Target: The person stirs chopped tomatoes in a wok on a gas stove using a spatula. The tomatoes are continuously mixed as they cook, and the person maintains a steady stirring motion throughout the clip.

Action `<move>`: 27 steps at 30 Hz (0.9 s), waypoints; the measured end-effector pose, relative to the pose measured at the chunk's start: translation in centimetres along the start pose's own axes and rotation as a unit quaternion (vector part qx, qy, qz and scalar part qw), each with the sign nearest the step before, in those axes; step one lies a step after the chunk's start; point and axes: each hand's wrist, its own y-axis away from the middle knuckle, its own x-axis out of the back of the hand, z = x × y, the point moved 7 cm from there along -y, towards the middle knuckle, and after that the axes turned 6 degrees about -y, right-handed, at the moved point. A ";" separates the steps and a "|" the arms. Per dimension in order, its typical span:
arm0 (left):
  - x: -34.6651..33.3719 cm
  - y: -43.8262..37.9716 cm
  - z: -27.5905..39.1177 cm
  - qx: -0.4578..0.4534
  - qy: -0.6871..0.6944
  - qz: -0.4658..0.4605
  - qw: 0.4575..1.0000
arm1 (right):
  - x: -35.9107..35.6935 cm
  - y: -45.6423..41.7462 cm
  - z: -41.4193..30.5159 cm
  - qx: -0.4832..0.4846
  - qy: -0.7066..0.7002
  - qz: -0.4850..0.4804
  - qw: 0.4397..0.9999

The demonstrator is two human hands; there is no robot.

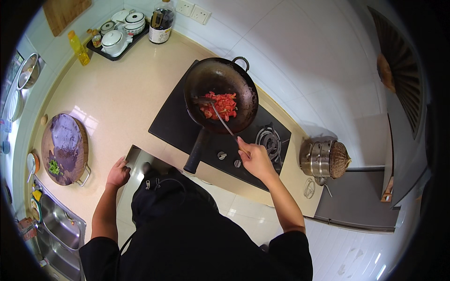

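My right hand (256, 158) grips the handle of a metal wok spatula (222, 120). Its blade rests among chopped red tomato pieces (223, 105) inside a dark iron wok (242, 84). The wok sits over the left side of a black gas hob (172, 119), its long black handle pointing towards me and a loop handle at the far rim. Any flame beneath it is hidden. Holding nothing, my left hand (119, 174) lies at the inner corner of the beige countertop (102, 147), its fingers partly curled and a fingertip raised.
To the left a round wooden chopping board (78, 140) carries chopped greens (54, 167). A steel sink (59, 224) lies nearer me. At the back stand an oil bottle (78, 48), a tray of lidded pots (119, 54) and a dark sauce bottle (161, 24). Steel steamer pots (316, 158) stand right.
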 end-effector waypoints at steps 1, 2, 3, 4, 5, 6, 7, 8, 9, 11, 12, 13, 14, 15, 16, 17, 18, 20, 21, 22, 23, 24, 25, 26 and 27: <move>0.0 0.0 0.0 -0.002 0.000 0.009 1.000 | 0.1 0.6 0.2 0.000 0.043 -0.012 0.999; 0.1 0.0 -0.1 -0.005 0.000 0.018 1.000 | 0.4 1.2 0.9 0.025 0.109 0.003 0.994; 0.2 -0.1 -0.1 -0.007 0.001 0.027 1.000 | 1.1 1.8 1.1 0.020 0.150 0.006 0.988; 0.3 -0.1 0.0 -0.005 0.002 0.020 1.000 | 1.9 2.2 1.1 0.016 0.190 0.008 0.982; 0.5 -0.2 0.2 -0.003 0.002 0.014 1.000 | 2.5 2.7 1.2 0.012 0.229 0.010 0.973; 0.7 -0.3 0.2 -0.002 0.002 0.007 1.000 | 3.2 3.4 1.8 0.004 0.237 0.010 0.971; 0.8 -0.4 0.3 -0.003 0.001 0.005 1.000 | 4.2 4.0 1.4 -0.002 0.234 0.015 0.972; 0.9 -0.4 0.4 -0.003 0.000 0.003 1.000 | 5.2 4.6 1.3 -0.001 0.203 0.017 0.979; 1.0 -0.4 0.4 -0.006 -0.001 0.002 1.000 | 6.4 5.2 1.4 -0.001 0.173 0.020 0.985; 1.2 -0.3 0.5 -0.007 0.009 0.002 1.000 | 8.3 6.2 1.4 -0.033 0.146 -0.008 0.989; 1.2 -0.4 0.5 -0.009 0.014 0.002 1.000 | 8.8 6.7 1.5 -0.051 0.133 -0.021 0.990; 1.4 -0.5 0.5 -0.010 0.014 0.008 1.000 | 9.0 7.1 1.7 -0.054 0.133 -0.022 0.989; 1.5 -0.4 0.5 -0.011 0.013 0.015 1.000 | 9.1 7.5 1.9 -0.057 0.134 -0.024 0.989; 1.6 -0.6 0.5 -0.015 0.014 0.022 1.000 | 9.2 7.9 2.0 -0.062 0.135 -0.023 0.989; 1.7 -0.7 0.5 -0.014 0.016 0.025 0.999 | 8.8 7.8 2.3 -0.053 0.131 -0.017 0.990; 1.9 -0.8 0.4 -0.013 0.019 0.028 0.999 | 7.7 7.5 3.0 -0.044 0.127 -0.011 0.991; 1.9 -0.8 0.6 -0.012 0.023 0.031 0.999 | 6.5 7.2 3.6 -0.037 0.124 -0.006 0.992; 1.7 -0.9 0.8 -0.021 0.015 0.030 0.999 | 4.0 6.0 5.0 -0.035 0.043 0.043 0.998; 1.8 -0.7 0.5 -0.022 0.006 0.029 0.999 | 3.1 5.1 5.3 -0.030 -0.009 0.066 0.997; 1.5 -0.6 0.4 -0.016 0.008 0.019 1.000 | 3.0 5.1 5.9 -0.055 -0.033 0.075 0.995; 0.9 -0.4 0.4 -0.009 0.010 0.009 1.000 | 3.0 5.1 6.3 -0.079 -0.058 0.085 0.992; 0.5 -0.3 0.4 -0.003 0.013 -0.003 1.000 | 3.0 5.0 6.5 -0.105 -0.082 0.092 0.987; 0.6 -0.1 0.2 -0.001 0.011 0.006 1.000 | 3.2 4.7 6.2 -0.103 -0.072 0.095 0.988; 0.6 0.0 0.0 0.001 0.008 0.015 1.000 | 3.5 3.9 5.8 -0.101 -0.062 0.098 0.988; 0.6 0.1 0.2 -0.001 0.009 0.023 1.000 | 3.6 3.6 5.6 -0.103 -0.050 0.101 0.988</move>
